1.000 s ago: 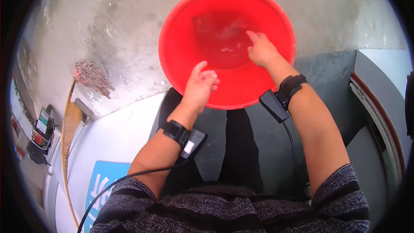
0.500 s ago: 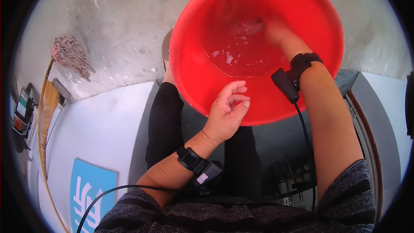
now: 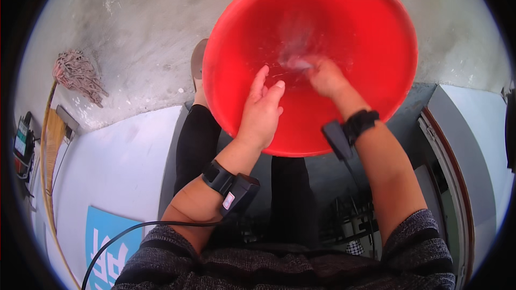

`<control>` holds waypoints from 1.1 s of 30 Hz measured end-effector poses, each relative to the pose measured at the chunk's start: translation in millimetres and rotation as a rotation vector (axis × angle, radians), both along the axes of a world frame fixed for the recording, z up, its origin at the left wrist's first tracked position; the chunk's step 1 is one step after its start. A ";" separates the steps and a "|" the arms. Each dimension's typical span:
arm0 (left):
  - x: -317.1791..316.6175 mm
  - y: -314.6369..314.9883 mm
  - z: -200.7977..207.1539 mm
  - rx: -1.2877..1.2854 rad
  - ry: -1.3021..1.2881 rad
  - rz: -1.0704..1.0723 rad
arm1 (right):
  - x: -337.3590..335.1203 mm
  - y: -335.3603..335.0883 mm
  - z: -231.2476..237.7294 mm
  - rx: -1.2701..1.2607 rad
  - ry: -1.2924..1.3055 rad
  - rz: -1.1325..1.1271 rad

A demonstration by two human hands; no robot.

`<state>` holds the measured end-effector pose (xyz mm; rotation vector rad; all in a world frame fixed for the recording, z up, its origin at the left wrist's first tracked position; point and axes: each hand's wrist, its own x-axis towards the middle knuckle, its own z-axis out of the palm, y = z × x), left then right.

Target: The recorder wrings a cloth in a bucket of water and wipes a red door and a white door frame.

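A large red plastic basin (image 3: 381,43) sits tilted in front of me, with a little water splashing in its bottom. My right hand (image 3: 326,78) is inside it, fingers curled and blurred. A small pale greyish thing (image 3: 301,64) shows at its fingertips, too smeared to name. My left hand (image 3: 262,110) reaches over the near left side of the basin. Its fingers are apart and nothing is in them. Black straps with small dark boxes go round both my forearms.
At left a string mop (image 3: 79,75) leans beside a straw broom (image 3: 55,134) and a pale low wall (image 3: 118,156). A blue sign (image 3: 107,241) is on that wall. My shoe (image 3: 198,59) stands left of the basin. A brown-edged frame (image 3: 451,177) runs along the right.
My right hand has drawn nearer and left within the basin, stirring up a splash. The left hand has moved up and left over the basin, its fingers spreading. The view has shifted slightly.
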<state>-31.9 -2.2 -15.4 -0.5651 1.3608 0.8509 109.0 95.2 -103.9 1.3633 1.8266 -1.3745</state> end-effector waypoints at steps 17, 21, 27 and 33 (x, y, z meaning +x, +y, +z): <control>18.4 -10.5 -23.9 0.281 0.260 -0.008 | -4.2 -17.9 30.7 -0.066 -0.249 0.247; 5.4 -16.3 -22.1 0.483 0.797 -0.616 | -19.0 -2.3 54.5 0.242 -0.056 0.293; 12.6 -19.5 -30.1 0.472 0.863 -0.825 | -57.6 29.8 -4.0 -0.094 0.107 0.787; 16.0 -10.4 -14.6 0.382 0.735 -0.641 | -9.6 38.6 -55.2 0.315 -0.360 0.541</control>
